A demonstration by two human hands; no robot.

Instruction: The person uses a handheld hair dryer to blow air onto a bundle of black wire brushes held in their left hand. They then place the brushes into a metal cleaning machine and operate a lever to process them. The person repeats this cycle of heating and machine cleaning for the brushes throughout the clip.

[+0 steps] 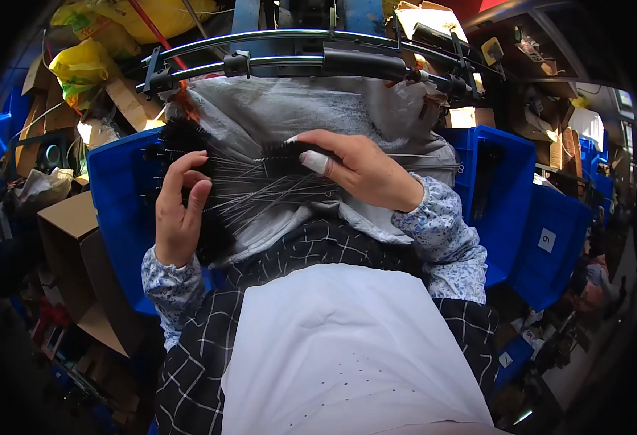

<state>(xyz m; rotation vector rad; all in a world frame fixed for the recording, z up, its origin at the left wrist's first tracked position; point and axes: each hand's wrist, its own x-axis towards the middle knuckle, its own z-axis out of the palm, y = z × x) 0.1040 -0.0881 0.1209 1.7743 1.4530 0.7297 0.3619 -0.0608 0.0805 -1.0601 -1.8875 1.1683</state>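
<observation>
A grey cloth (297, 101) lies spread in front of me, with a bundle of wire-stemmed brushes (186, 138) on it. Their black bristle heads gather at the left, and thin metal stems (260, 192) fan toward the right. My right hand (376, 174), with white wrapping on its thumb and index fingertip, pinches the black bristles of one brush (281, 155) over the cloth's middle. Beside the bristle heads, my left hand (178, 210) has curled fingers held apart from the thumb, nothing visible between them. Looped wire ends (461, 167) stick out beyond my right wrist.
Blue bins stand on the left (115, 210) and right (511, 188) of the cloth. Metal bars with a black roller (362, 64) cross its far edge. An open cardboard box (72, 217) is at the left, below yellow bags (83, 72).
</observation>
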